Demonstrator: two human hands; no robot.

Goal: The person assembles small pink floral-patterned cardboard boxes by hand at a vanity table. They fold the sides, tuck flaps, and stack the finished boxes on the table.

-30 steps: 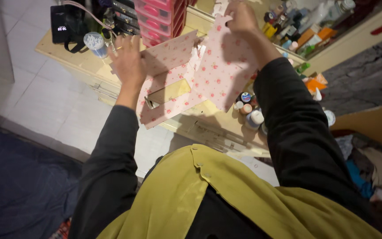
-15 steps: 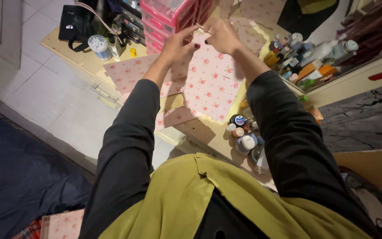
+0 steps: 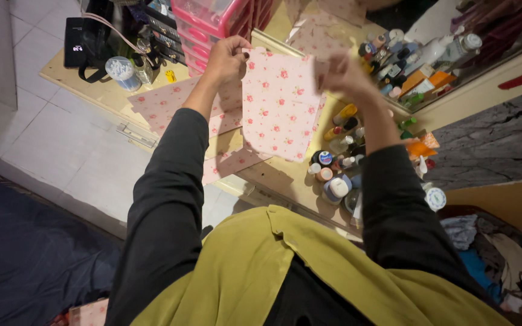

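The left hand (image 3: 228, 57) is closed in a pinch on the upper left corner of a pink floral sheet (image 3: 279, 102); the right hand (image 3: 344, 73) is closed on the upper right edge of the same sheet, though motion blur hides the exact finger placement. The sheet hangs roughly upright between the two hands, clear of the surface below. Compared with half a second ago, when both hands met close together at the top of the sheet, the hands have moved apart, so the sheet is now spread to its full width and lifted free. Judged from this, one piece has been separated from the rest and is under two-point control. Directly below the left hand lie further pink floral pieces (image 3: 170, 105), flat on the pale yellow table (image 3: 279, 175). Beyond the left hand stands a pink drawer unit (image 3: 209, 18), and further left a clear tub of cotton swabs (image 3: 119, 67). Below and beside the right hand stands a cluster of small bottles and jars (image 3: 336, 163). Behind the right hand, a mirror (image 3: 484, 42) reflects more bottles.
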